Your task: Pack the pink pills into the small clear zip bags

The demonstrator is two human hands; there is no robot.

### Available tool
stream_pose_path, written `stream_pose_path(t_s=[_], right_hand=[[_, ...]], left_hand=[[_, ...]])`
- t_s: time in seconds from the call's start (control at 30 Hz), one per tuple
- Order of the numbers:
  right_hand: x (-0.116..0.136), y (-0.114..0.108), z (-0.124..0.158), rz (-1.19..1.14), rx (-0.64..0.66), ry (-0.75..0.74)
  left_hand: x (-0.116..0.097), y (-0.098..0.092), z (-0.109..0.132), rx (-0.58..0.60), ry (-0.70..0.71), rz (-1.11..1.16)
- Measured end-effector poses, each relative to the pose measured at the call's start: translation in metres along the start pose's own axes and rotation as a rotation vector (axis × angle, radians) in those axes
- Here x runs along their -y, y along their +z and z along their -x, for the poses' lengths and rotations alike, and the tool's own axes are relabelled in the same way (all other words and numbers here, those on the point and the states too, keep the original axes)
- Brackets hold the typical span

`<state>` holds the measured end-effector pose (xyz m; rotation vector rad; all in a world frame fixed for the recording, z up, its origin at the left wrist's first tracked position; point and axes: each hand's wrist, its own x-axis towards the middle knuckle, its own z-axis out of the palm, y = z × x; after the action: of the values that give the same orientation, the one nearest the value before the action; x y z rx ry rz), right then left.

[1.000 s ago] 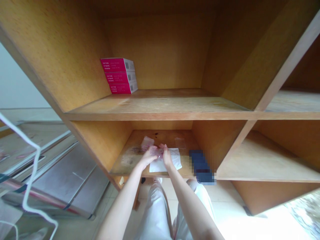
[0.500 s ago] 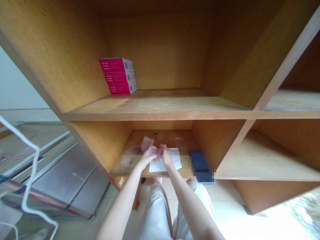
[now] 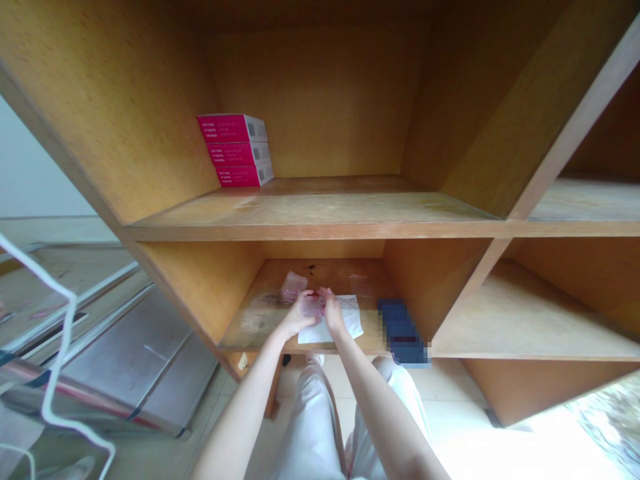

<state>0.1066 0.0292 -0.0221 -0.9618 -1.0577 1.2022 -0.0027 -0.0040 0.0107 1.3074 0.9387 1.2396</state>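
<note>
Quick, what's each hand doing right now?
Left hand: closed, holding a small clear plastic bag.
Right hand: closed, pinching the same bag.

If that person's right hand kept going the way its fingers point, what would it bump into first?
The right hand pinches a small clear plastic bag; past it, the way looks free to the cubby's wooden back panel, though depth is unclear.
</note>
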Motion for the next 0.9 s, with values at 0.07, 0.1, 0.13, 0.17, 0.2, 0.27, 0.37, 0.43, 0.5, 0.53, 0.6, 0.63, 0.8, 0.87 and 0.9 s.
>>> stream_pose_path(t_s=[0.07, 0.1, 0.13, 0.17, 0.2, 0.27, 0.37, 0.43, 0.5, 0.53, 0.6, 0.63, 0.8, 0.87, 0.9], right_hand=[[0.002, 0.000, 0.001, 0.005, -0.001, 0.000], [0.002, 0.000, 0.001, 0.007, -0.002, 0.000], [0.002, 0.000, 0.000, 0.010, -0.004, 0.000], [0.001, 0.000, 0.000, 0.011, -0.004, 0.001], [0.000, 0.000, -0.001, 0.012, -0.005, 0.002], [-0.004, 0.000, -0.002, 0.009, -0.004, 0.003], [-0.008, 0.000, -0.004, 0.002, -0.005, 0.006], [-0.008, 0.000, -0.004, 0.000, -0.005, 0.006], [-0.006, 0.000, -0.004, 0.001, -0.003, 0.003], [-0.005, 0.000, -0.004, 0.000, -0.003, 0.004], [-0.004, 0.000, -0.003, -0.001, -0.002, 0.011], [-0.004, 0.000, -0.003, -0.001, -0.002, 0.015], [-0.007, -0.001, -0.003, -0.003, 0.001, 0.005], [-0.009, -0.001, -0.004, -0.003, -0.002, 0.000], [-0.009, -0.002, -0.004, -0.002, -0.002, -0.003]], left_hand=[[0.002, 0.000, 0.000, 0.000, 0.006, -0.009], [0.003, -0.001, -0.001, 0.002, 0.008, -0.023], [0.005, -0.001, -0.001, 0.003, 0.010, -0.046], [0.007, -0.002, -0.001, 0.003, 0.014, -0.074], [0.009, -0.003, -0.002, 0.000, 0.020, -0.108], [0.015, -0.006, -0.004, -0.009, 0.032, -0.178], [0.022, -0.009, -0.006, -0.003, 0.050, -0.240], [0.024, -0.010, -0.007, 0.006, 0.056, -0.244], [0.025, -0.011, -0.007, 0.010, 0.050, -0.228], [0.024, -0.011, -0.007, 0.009, 0.041, -0.214], [0.022, -0.010, -0.006, 0.001, 0.021, -0.185], [0.021, -0.009, -0.005, -0.005, 0.013, -0.176], [0.011, -0.005, -0.003, -0.009, -0.011, -0.197], [0.009, -0.006, -0.004, 0.011, -0.023, -0.216], [0.009, -0.008, -0.005, 0.023, -0.030, -0.229]])
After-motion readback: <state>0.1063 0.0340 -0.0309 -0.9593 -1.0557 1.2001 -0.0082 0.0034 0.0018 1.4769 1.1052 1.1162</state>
